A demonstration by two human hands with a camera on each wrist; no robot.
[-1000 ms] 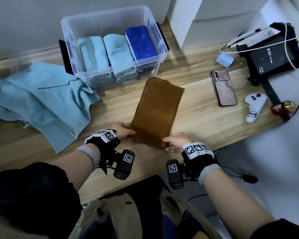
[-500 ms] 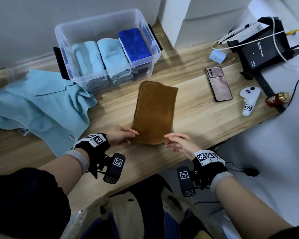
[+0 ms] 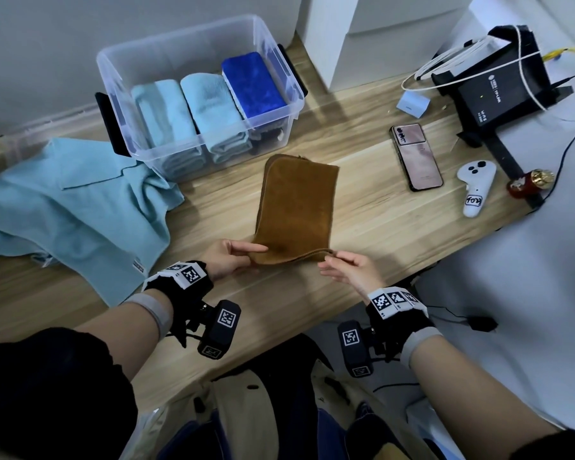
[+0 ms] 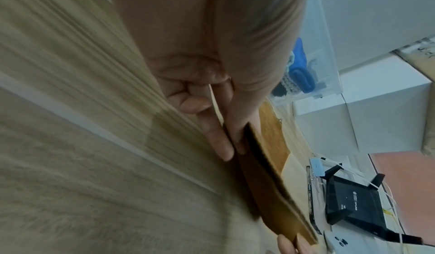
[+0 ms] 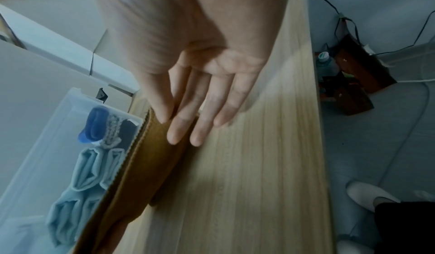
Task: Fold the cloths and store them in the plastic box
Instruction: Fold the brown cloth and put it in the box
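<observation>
A brown cloth (image 3: pixel 296 207), folded into a long strip, lies on the wooden table (image 3: pixel 362 234) in front of the clear plastic box (image 3: pixel 273 41). My left hand (image 3: pixel 236 257) pinches its near left corner, thumb on top; the left wrist view shows the pinch on the brown cloth (image 4: pixel 263 165). My right hand (image 3: pixel 342 265) pinches the near right corner, lifted slightly off the table, with the other fingers held straight; in the right wrist view the thumb and fingers (image 5: pixel 181 126) clasp the brown cloth (image 5: pixel 146 163). The box holds two folded light blue cloths (image 3: pixel 166 111) and a dark blue one (image 3: pixel 253 84).
An unfolded light blue cloth (image 3: pixel 67 207) is spread on the table at the left, against the box. A phone (image 3: pixel 417 156), a white controller (image 3: pixel 475 185), a small red bottle (image 3: pixel 528 184) and a black router (image 3: pixel 498 91) with cables sit at the right.
Both hands have gone from resting at the cloth's near edge to pinching its near corners, and that edge is now raised a little off the table.
</observation>
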